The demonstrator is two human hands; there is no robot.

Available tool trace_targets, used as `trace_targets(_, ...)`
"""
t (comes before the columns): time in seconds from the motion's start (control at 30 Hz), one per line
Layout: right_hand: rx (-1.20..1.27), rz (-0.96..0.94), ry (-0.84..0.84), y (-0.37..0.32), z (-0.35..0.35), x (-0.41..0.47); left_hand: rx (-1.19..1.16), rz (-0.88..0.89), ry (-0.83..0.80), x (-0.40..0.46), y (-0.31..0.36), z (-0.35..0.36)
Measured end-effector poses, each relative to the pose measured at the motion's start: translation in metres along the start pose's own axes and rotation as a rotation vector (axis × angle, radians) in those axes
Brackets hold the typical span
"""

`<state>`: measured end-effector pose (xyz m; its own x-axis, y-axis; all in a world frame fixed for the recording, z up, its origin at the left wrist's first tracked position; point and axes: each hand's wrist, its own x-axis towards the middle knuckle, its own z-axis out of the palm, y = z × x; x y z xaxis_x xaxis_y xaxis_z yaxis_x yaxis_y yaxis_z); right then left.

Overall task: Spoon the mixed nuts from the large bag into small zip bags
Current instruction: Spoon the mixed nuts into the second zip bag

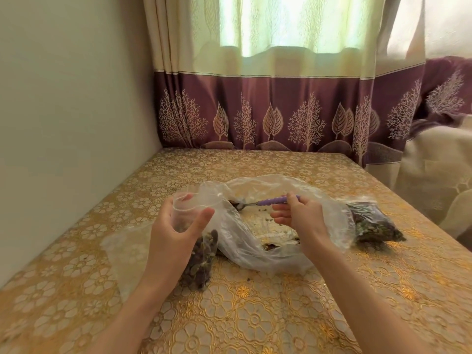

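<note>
I note the right hand (301,215) pinching the loaded spoon (258,202) inside the large bag (255,241) while the left hand (173,231) grips the small bag (194,251) open beside it; a tilt risks spilling nuts onto the table (255,315).

A clear large bag (258,241) is spread open on the table; beside it a nut-filled small zip bag (201,261) is held upright

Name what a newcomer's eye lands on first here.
The big clear bag sprawled mid-table, with the right hand holding a purple-handled spoon over its opening. Left of it, the left hand grips a small zip bag partly filled with nuts. A filled bag lies at right.
</note>
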<state>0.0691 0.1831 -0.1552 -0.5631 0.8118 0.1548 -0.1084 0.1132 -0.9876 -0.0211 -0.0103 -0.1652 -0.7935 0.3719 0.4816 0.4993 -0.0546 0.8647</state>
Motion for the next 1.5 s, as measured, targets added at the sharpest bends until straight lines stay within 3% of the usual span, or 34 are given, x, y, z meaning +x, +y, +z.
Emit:
trace_targets(0.23, 0.057, 0.047, -0.11, -0.006, 0.0, -0.007, 0.005, 0.004, 0.008, 0.0, -0.001, -0.001)
trace_targets(0.67, 0.141, 0.083, 0.125, -0.01, -0.02, -0.006, -0.002, 0.004, 0.025, 0.0, 0.001, -0.003)
trace_targets(0.93, 0.266, -0.025, 0.189, -0.03, -0.019, -0.01, -0.001, -0.002, 0.025, 0.001, -0.001, -0.001)
trace_targets(1.23, 0.382, -0.173, 0.065, -0.077, -0.008, -0.026, -0.003, -0.014, 0.021, 0.002, 0.0, -0.002)
trace_targets(1.5, 0.274, -0.358, -0.134, -0.069, 0.003, -0.039, -0.022, -0.029, 0.012, 0.002, -0.001, -0.001)
